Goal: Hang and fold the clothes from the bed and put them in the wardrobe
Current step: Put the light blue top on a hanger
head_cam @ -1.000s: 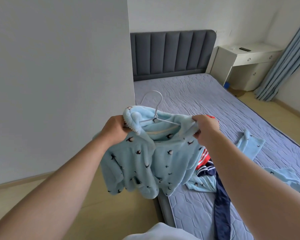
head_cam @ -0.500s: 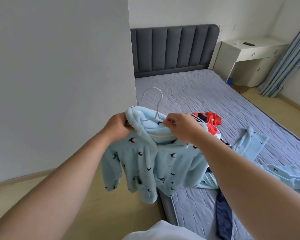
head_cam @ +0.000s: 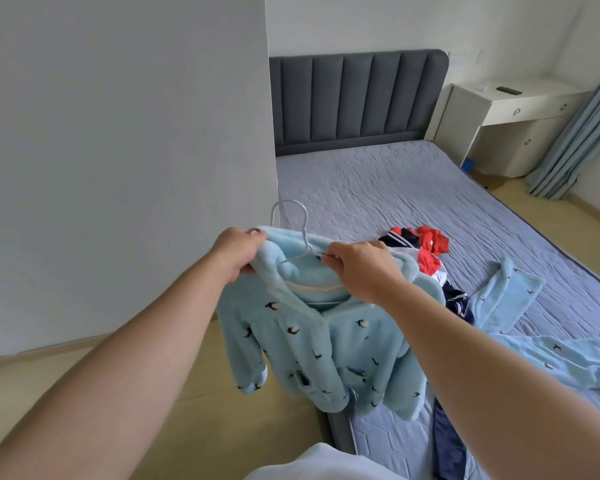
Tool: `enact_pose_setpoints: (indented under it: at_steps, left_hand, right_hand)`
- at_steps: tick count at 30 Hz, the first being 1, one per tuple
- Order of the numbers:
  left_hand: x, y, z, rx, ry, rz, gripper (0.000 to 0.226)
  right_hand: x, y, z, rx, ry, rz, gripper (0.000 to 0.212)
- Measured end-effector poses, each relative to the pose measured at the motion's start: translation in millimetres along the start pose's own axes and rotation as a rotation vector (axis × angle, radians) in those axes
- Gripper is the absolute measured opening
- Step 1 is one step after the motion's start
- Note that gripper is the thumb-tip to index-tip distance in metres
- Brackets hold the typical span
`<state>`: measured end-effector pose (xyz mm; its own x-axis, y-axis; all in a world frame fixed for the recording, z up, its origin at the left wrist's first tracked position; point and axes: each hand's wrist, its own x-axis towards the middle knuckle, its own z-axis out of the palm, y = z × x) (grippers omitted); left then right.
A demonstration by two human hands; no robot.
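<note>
A light-blue fleece top (head_cam: 329, 344) with small dark bird prints hangs in the air over the bed's near corner, with a white wire hanger (head_cam: 291, 220) inside its neck. My left hand (head_cam: 238, 252) grips the top's left shoulder. My right hand (head_cam: 357, 265) pinches the hanger's right arm together with the collar. On the bed (head_cam: 378, 188) lie matching blue trousers (head_cam: 534, 327), a red and navy garment (head_cam: 426, 247) and a dark navy piece (head_cam: 447, 441).
A tall white panel (head_cam: 118, 150) stands close on the left. The grey headboard (head_cam: 357, 98) is at the back, a white desk (head_cam: 520, 119) and blue curtain (head_cam: 582, 133) at the right. Wooden floor (head_cam: 222, 410) lies below the top.
My right hand slid from the top's right shoulder in towards the collar and now pinches the hanger. The top hangs lower and straighter, and the red garment behind it shows.
</note>
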<state>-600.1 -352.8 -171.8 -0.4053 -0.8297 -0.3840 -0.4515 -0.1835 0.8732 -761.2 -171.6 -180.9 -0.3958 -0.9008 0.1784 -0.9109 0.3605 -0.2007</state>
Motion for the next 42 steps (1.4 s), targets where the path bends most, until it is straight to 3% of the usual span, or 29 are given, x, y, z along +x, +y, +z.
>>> enact_pose_setpoints:
  at_steps: [4,6,10,12,15,17,19,21,23,26,29,32,38,42]
  left_hand:
    - [4.9,2.7,-16.0,-0.682,-0.017,-0.262,0.026]
    - [4.5,-5.2,-16.8,-0.731,0.013,-0.341,0.033]
    - [-0.7,-6.0,-16.1,-0.518,0.051,-0.363,0.032]
    - [1.1,-2.1,-19.4,-0.270,0.135,-0.257,0.031]
    - [-1.1,2.1,-20.1,0.517,0.326,0.019,0.041]
    - [-6.0,6.9,-13.3,0.829,0.355,0.308,0.034]
    - [-8.8,12.0,-3.5,0.771,0.199,0.547,0.021]
    - [-8.8,11.7,6.4,0.704,-0.080,0.569,0.011]
    - [-10.3,7.4,8.6,0.723,-0.285,0.563,0.037]
    - [-13.0,0.0,3.5,0.694,-0.416,0.554,0.065]
    - [-5.5,-10.8,8.3,0.903,-0.313,0.599,0.047]
    - [-9.7,-9.9,16.0,0.874,-0.152,0.616,0.061]
    - [-7.8,-3.2,17.2,0.910,0.080,0.757,0.034]
    - [-9.1,-8.0,16.8,0.859,0.191,0.887,0.028]
  right_hand:
    - [-2.2,12.8,-2.7,0.015,0.012,0.066,0.028]
    - [-1.2,15.1,-7.5,0.025,0.041,0.094,0.026]
    - [-1.5,21.3,-15.8,-0.042,0.037,0.120,0.035]
    - [-2.8,22.5,-17.5,-0.022,0.043,0.139,0.038]
    - [-3.2,19.0,-15.9,0.039,0.109,0.153,0.037]
    - [-1.8,17.6,-13.4,0.048,0.121,0.134,0.033]
    - [0.1,18.4,-12.5,0.029,0.089,0.100,0.030]
    - [1.6,19.8,-12.6,0.015,0.061,0.074,0.029]
    - [2.2,22.2,-13.1,0.001,0.049,0.073,0.025]
    - [1.8,26.4,-14.1,-0.051,0.021,0.073,0.021]
    - [1.3,28.4,-12.5,-0.081,-0.014,0.035,0.029]
    - [0.6,30.4,-10.9,-0.111,-0.029,0.004,0.041]
    - [-0.3,37.2,-20.6,-0.154,-0.080,0.026,0.043]
    - [7.7,48.8,-35.9,0.289,-0.289,0.271,0.029]
